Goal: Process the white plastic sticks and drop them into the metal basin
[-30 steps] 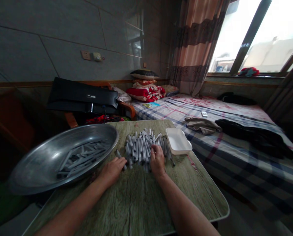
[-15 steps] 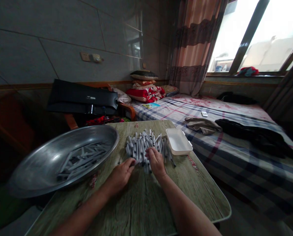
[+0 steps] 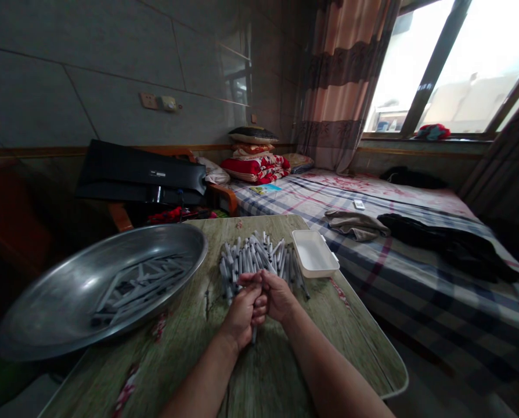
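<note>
My left hand [image 3: 243, 313] is closed around a slim, pale pen [image 3: 254, 335], whose lower end sticks out beneath the fist. Against it, my right hand [image 3: 277, 295] is closed too, its thumb and fingertips pinched at the upper end of the pen. Fingers hide most of that pen and the spot where the hands meet. Just beyond them lies a heap of pens [image 3: 253, 252] with whitish, see-through barrels and dark tips, pointing in mixed directions.
A wide metal basin [image 3: 68, 273] with more pens [image 3: 141, 284] in it stands at the left, overhanging the wooden table [image 3: 329, 348]. To the right of the heap sits a white plastic box [image 3: 315, 253]. A bed [image 3: 312, 194] adjoins the table's far right side.
My left hand has moved right and my right hand has drawn back slightly from the heap. They were apart and now touch. The view has shifted a little.
</note>
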`<act>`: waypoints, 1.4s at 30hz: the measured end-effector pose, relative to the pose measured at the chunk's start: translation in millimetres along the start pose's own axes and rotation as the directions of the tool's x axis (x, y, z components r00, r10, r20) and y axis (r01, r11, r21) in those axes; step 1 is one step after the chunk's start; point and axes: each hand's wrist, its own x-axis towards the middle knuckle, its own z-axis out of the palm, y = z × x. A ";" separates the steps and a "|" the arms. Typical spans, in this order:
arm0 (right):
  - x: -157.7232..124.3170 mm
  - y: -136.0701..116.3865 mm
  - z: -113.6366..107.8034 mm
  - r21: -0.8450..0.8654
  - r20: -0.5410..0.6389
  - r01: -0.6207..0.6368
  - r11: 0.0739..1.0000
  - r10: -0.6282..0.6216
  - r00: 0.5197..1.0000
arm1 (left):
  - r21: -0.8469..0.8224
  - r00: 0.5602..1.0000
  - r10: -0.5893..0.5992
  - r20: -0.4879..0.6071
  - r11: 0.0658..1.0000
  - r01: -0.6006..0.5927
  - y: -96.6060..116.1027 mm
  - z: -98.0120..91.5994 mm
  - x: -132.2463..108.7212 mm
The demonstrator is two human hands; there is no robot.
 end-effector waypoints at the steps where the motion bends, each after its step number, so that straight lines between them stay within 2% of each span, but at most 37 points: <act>1: -0.3 -0.8 -0.9 0.003 -0.001 -0.008 1.000 0.008 1.000 | -0.016 1.000 -0.004 0.023 1.000 0.004 -1.2 -0.3 0.6; 5: -1.0 -2.7 -3.4 0.019 0.034 -0.010 1.000 0.009 0.999 | -0.089 0.993 -0.029 0.113 0.995 0.039 -2.9 -2.4 -0.6; 7: -0.2 -1.2 -2.6 0.007 0.019 0.009 1.000 -0.009 1.000 | -0.103 0.993 -0.032 0.111 0.994 0.044 -4.0 -2.9 -1.8; 11: 4.0 6.3 1.6 0.008 -0.082 0.057 0.998 -0.056 0.995 | -0.008 0.996 0.086 -0.022 0.996 -0.086 -11.0 -0.1 -0.8; 16: 8.9 13.2 0.8 0.053 -0.132 0.067 0.996 -0.059 0.989 | 0.129 0.961 0.243 -0.134 0.966 -0.226 -21.6 3.9 8.6; 21: 9.5 12.2 -0.8 0.093 -0.150 0.086 0.992 -0.071 0.986 | 0.216 0.916 0.372 -0.148 0.916 -0.337 -25.4 -1.1 18.7; 27: 8.9 12.0 1.4 0.108 -0.150 0.073 0.991 -0.057 0.987 | 0.337 0.889 0.425 -0.170 0.873 -0.353 -24.6 -3.0 17.4; 29: 9.5 13.8 0.6 0.096 -0.156 0.059 0.994 -0.044 0.987 | 0.303 0.892 0.417 -0.174 0.884 -0.355 -23.8 -0.1 14.0; 34: 11.8 17.0 -3.2 0.061 -0.201 0.056 0.997 -0.043 0.979 | 0.115 0.948 0.285 -0.144 0.956 -0.270 -22.5 6.0 4.7; 39: 12.2 15.2 -2.5 0.057 -0.223 0.063 0.996 -0.049 0.974 | 0.086 0.974 0.186 -0.129 0.981 -0.176 -19.5 2.1 0.9; 42: 10.5 12.9 -0.7 0.094 -0.201 0.045 0.995 -0.026 0.979 | 0.047 0.995 0.070 -0.078 0.997 -0.066 -14.7 -2.3 -0.8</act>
